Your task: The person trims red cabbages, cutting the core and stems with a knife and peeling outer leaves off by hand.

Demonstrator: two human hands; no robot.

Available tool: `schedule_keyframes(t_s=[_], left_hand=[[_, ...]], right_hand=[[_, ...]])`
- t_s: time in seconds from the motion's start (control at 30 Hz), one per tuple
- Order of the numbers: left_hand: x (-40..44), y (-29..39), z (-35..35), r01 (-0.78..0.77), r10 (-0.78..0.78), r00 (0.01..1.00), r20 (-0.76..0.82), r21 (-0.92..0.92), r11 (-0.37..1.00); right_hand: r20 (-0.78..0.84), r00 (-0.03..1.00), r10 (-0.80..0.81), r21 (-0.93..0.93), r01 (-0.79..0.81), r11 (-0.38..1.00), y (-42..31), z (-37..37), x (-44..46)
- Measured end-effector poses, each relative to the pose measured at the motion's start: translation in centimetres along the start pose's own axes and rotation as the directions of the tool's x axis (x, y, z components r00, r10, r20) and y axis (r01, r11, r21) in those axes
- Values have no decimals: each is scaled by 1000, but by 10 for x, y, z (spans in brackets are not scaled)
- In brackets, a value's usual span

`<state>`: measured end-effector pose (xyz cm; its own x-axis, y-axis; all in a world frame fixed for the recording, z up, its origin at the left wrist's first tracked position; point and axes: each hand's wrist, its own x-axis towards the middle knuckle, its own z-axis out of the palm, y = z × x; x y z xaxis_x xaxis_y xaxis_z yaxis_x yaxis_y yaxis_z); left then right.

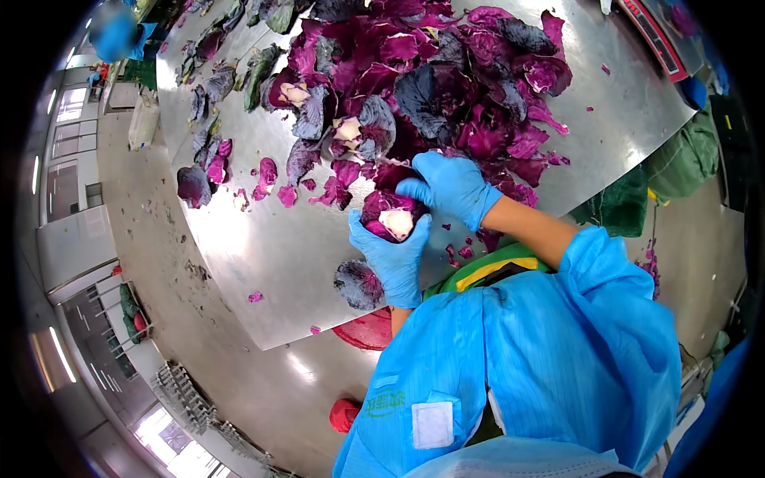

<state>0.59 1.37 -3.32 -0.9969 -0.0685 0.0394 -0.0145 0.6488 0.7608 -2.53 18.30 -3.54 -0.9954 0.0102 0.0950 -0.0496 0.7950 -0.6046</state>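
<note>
My left hand, in a blue glove, is wrapped around a small head of red cabbage from below. The cabbage's pale cut stem faces up towards me. Against the cabbage's upper right side is my right hand, also gloved in blue, its fingers curled and thumb close to the head. What the right fingers grip, if anything, is hidden. Just beyond both hands lies a large heap of loose purple cabbage leaves. A single round dark leaf rests by my left wrist.
The metal table carries leaf scraps, with its edge close to my body. A red-framed device stands at the far right. A green-and-yellow item sits at the near edge. Another person in blue is at upper left.
</note>
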Motion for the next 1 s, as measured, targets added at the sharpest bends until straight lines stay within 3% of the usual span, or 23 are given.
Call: schedule_keyframes(t_s=[0.1, 0.13, 0.2, 0.23, 0.27, 0.3, 0.33, 0.37, 0.4, 0.5, 0.53, 0.57, 0.6, 0.63, 0.67, 0.73, 0.8, 0.87, 0.9, 0.93, 0.97, 1.0], left_hand=[[-4, -9, -5, -140, 140, 990, 31, 20, 990], [-5, -13, -11, -235, 230, 969, 94, 38, 971], [-12, -9, -26, -223, 220, 972, 83, 35, 974], [-18, -12, -31, -107, 113, 991, 72, -84, 991], [-23, -16, -34, 10, 6, 997, 73, -207, 978], [-24, -3, -41, 351, -269, 935, 230, -501, 791], [-24, -14, -30, 296, -246, 955, 165, -585, 755], [-24, -7, -36, 363, -305, 931, 202, -608, 706], [-21, 0, -44, 425, -353, 903, 244, -627, 653], [-20, -12, -51, 450, -288, 891, 351, -771, 450], [-20, -16, -53, 421, -232, 906, 353, -799, 428], [-20, -21, -55, 394, -170, 919, 356, -826, 403], [-20, -23, -55, 366, -108, 930, 352, -853, 372], [-18, -20, -57, 370, -105, 927, 360, -836, 405], [-16, -20, -55, 365, -101, 929, 356, -839, 404], [-13, -18, -50, 354, -90, 933, 348, -844, 403], [-6, -15, -43, 356, -83, 930, 358, -821, 446], [1, -9, -34, 358, -65, 924, 376, -795, 489], [4, -3, -30, 364, -55, 921, 385, -802, 474], [5, -2, -27, 370, -44, 917, 398, -803, 467], [6, -4, -24, 377, -36, 912, 408, -803, 462], [6, -7, -23, 383, -31, 909, 416, -803, 457]], right_hand=[[-83, 996, 45, -24, -47, 999, -5, -3, 1], [-98, 993, 65, 165, -48, 985, 9, 8, 3], [236, 972, -14, 572, -127, 810, 14, 2, 12], [109, 987, -117, 397, 65, 915, 6, 0, 1], [-10, 966, -259, 268, 252, 930, -7, -4, -9], [35, 962, -271, 278, 251, 927, -20, -10, -19], [82, 955, -285, 289, 251, 924, -30, -18, -28], [78, 941, -329, 205, 308, 929, -37, -26, -32], [31, 956, -292, 252, 276, 928, -37, -25, -32], [-136, 976, -170, 330, 207, 921, -20, -31, -26], [-9, 998, 68, 487, -55, 872, -5, -47, -17], [-48, 990, 136, 407, -105, 908, 17, -53, -11], [-170, 980, 102, 292, -49, 955, 40, -58, -6], [-133, 955, 264, 163, -242, 956, 56, -70, -2], [-318, 936, 150, 44, -144, 989, 64, -82, 0], [-524, 851, -28, -173, -75, 982, 58, -96, 4], [-356, 932, -70, -132, 24, 991, 28, -102, -2], [-189, 977, -97, 129, 123, 984, 14, -67, -15], [68, 997, 35, 290, -54, 956, 3, -56, -19], [148, 989, -13, 229, -21, 973, -1, -47, -19], [334, 942, 33, 300, -139, 944, -5, -43, -13], [371, 926, 65, 430, -234, 872, -3, -33, -12]])
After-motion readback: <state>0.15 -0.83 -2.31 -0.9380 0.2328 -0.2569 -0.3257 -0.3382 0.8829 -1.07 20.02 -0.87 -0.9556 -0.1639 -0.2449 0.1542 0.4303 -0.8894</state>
